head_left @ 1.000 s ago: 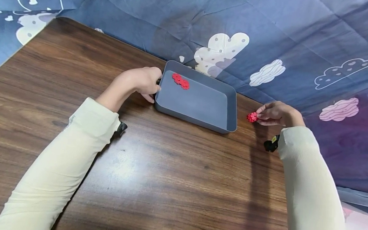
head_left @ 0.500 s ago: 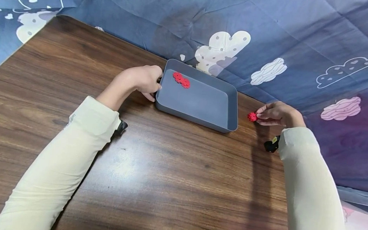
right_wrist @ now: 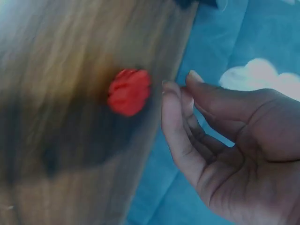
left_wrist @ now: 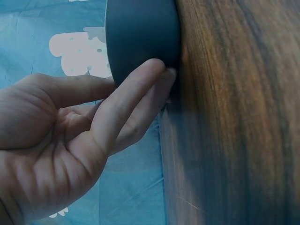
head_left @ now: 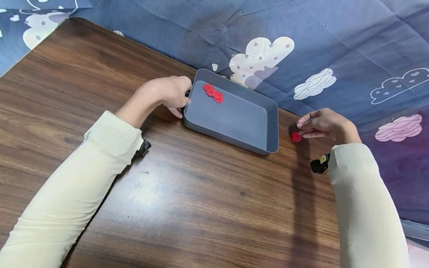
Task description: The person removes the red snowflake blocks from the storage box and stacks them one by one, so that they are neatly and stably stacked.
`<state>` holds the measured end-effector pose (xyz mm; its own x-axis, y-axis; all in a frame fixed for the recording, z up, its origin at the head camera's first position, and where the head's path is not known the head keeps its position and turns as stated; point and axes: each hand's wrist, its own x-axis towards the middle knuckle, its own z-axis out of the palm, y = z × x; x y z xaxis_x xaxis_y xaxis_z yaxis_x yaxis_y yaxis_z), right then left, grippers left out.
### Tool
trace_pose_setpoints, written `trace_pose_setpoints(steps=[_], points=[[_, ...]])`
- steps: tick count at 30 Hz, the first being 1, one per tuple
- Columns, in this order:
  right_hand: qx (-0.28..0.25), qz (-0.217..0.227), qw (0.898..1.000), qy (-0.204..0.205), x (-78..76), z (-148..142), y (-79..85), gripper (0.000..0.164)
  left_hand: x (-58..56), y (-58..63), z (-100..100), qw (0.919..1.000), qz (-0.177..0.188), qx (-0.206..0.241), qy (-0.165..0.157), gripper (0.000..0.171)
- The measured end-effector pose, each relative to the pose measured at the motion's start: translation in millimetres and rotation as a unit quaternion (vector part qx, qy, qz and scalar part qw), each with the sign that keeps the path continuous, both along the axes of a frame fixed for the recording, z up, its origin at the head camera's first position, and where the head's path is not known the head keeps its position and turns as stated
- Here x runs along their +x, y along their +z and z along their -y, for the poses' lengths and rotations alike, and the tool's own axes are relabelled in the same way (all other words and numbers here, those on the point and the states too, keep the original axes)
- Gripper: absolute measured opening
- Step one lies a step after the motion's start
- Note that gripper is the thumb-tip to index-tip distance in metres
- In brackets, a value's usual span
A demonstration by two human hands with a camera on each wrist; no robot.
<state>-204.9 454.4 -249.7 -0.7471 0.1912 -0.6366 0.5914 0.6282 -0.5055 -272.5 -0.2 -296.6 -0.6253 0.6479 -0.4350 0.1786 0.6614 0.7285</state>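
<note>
My left hand (head_left: 168, 92) grips the left end of a grey rectangular tray (head_left: 232, 141). In the left wrist view, thumb and fingers (left_wrist: 126, 105) pinch the tray's dark wall (left_wrist: 143, 37) at its rim and outer side. Two joined red flower-shaped pieces (head_left: 213, 93) lie flat inside the tray, toward its back left. To the right of the tray, my right hand (head_left: 323, 125) hovers with bent, relaxed fingers that hold nothing. Just off its fingertips, a knobbly red piece (right_wrist: 129, 92) sits on the table, apart from them in the right wrist view.
The brown wood-grain table (head_left: 195, 214) extends in front of the tray. A blue cloth (head_left: 192, 22) with printed clouds hangs along the table's back edge, close behind the tray and right hand. Black wrist cameras (head_left: 319, 164) sit beneath both cuffs.
My right hand has let go of the red piece and lifted slightly away, leaving it on the table. The left hand keeps its grip, and the tray stays in place.
</note>
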Motion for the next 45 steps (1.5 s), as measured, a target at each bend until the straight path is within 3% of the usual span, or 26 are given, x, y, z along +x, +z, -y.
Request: trace_pose_setpoints(steps=[4, 9, 18, 24, 36, 45], points=[[-0.001, -0.017, 1.000, 0.023, -14.7, 22.9, 9.0, 0.008, -0.4, 0.1, 0.5, 0.9999, -0.013, -0.007, -0.004, 0.029], [0.007, -0.020, 0.997, 0.080, -31.5, 56.0, 12.3, 0.012, -0.6, -1.0, -0.3, 1.0000, -0.007, -0.005, 0.000, 0.027], [0.015, 0.014, 0.991, 0.135, -49.2, 95.4, -4.3, 0.030, 1.0, -1.2, -3.3, 0.9998, -0.015, -0.005, -0.008, 0.022], [0.016, 0.021, 0.990, 0.140, -58.2, 112.1, -15.7, 0.033, 0.5, -1.8, -4.3, 0.9997, -0.020, -0.010, -0.008, 0.023], [0.031, 0.011, 0.989, 0.146, -78.9, 162.8, -16.4, 0.045, -1.1, -0.9, -0.7, 0.9999, -0.011, -0.008, -0.002, 0.029], [0.076, -0.028, 0.976, 0.201, -88.2, 201.8, -16.7, 0.042, -0.1, 0.0, 0.8, 0.9997, -0.019, -0.016, -0.008, 0.029]])
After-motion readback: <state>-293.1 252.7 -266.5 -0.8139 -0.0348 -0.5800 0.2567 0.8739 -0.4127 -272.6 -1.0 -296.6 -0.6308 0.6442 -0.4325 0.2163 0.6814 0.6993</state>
